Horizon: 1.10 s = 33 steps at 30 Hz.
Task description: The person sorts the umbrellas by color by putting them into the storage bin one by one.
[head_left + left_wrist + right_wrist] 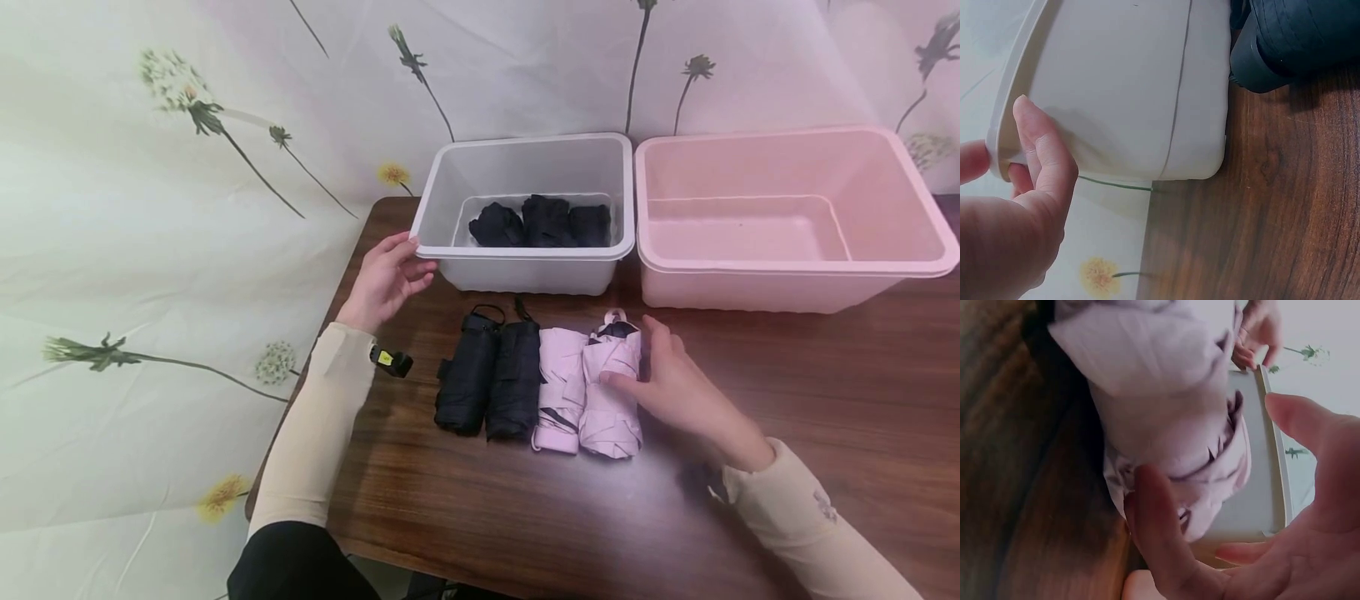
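Observation:
My left hand [385, 279] pinches the front left corner of the grey plastic bin [525, 275], thumb and fingers on either side of its rim [999, 125]. Around the rightmost folded pink umbrella [611, 400], my right hand [686, 396] is spread, thumb over it and fingers along its right side; whether they touch is unclear. The same umbrella [1154, 419] fills the middle of the right wrist view. To its left lie another folded pink umbrella [561, 375] and two folded black umbrellas [468, 375], side by side on the table.
Three black bundles [546, 221] lie inside the grey bin. A pink plastic bin [750, 287] stands at its right, rims nearly touching. The brown wooden table [480, 500] meets a flower-printed cloth [187, 333] behind and to the left.

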### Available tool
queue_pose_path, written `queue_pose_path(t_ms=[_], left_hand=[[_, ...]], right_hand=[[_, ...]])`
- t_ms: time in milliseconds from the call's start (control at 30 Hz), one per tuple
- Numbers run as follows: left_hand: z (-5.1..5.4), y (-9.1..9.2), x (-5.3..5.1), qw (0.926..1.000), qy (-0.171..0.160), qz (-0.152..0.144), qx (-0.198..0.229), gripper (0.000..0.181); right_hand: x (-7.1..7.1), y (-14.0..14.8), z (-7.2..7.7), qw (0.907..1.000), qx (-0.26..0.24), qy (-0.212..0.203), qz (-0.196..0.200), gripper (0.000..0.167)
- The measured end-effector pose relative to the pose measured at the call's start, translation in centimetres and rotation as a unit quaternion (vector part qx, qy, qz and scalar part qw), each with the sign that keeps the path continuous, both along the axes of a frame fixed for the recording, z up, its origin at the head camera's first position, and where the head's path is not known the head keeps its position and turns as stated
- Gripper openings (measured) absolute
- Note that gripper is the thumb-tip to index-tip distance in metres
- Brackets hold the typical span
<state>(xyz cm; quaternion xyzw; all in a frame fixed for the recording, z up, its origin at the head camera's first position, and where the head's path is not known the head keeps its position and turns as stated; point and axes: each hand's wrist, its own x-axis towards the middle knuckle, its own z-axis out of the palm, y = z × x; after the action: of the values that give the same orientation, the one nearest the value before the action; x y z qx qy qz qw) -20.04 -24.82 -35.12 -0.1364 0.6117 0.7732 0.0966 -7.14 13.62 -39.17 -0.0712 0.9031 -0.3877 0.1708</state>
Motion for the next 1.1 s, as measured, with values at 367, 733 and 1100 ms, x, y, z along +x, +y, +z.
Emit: queue_pose_path(t_ms=[367, 733, 1100], left_hand=[[0.0, 0.1, 0.1, 1.0000, 0.001, 0.001, 0.002, 0.047], [0.0, 0.0, 0.2, 1.0000, 0.001, -0.001, 0.006, 0.047], [-0.2, -0.1, 0.0, 0.9999, 0.002, -0.006, 0.013, 0.045]], right_hand=[[1.1, -1.2, -0.9, 0.9996, 0.027, 0.001, 0.004, 0.115], [0.9, -1.9, -2.1, 0.9996, 0.022, -0.018, 0.000, 0.118], [0.3, -2.1, -2.5, 0.9991, 0.030, -0.027, -0.011, 0.124]])
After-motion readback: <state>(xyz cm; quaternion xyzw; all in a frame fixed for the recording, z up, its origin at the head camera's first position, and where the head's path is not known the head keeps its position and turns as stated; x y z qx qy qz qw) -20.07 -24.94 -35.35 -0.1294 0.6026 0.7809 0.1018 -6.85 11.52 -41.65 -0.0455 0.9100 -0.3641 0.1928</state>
